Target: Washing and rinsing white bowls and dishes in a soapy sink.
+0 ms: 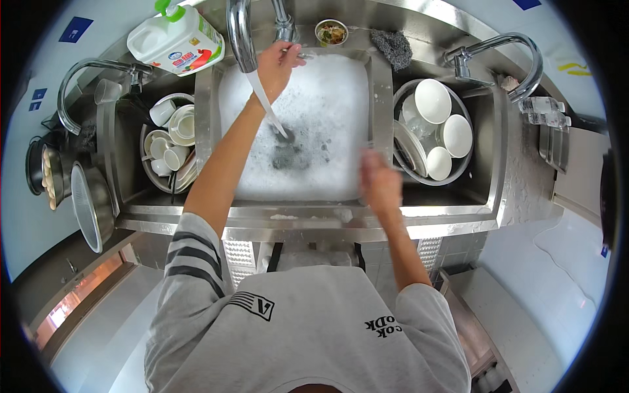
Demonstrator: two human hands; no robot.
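Note:
My left hand (279, 71) is at the base of the middle chrome faucet (242, 37), its fingers closed around the lever (306, 56). From the spout a stream of water (267, 105) falls into the middle sink basin (380, 93). White suds (314, 98) fill that basin, with a darker patch around where the stream lands. Over the basin's right front corner is my right hand (382, 182), blurred by motion. Whether its fingers hold anything is unclear.
Cups and plates crowd a metal bowl (147, 178) in the left basin. Another bowl (466, 142) holds white bowls (432, 101) on the right. Behind stand a detergent jug (182, 42), a food-scrap bowl (331, 33) and a steel-wool scrubber (392, 48). Faucets (533, 54) overhang both sides.

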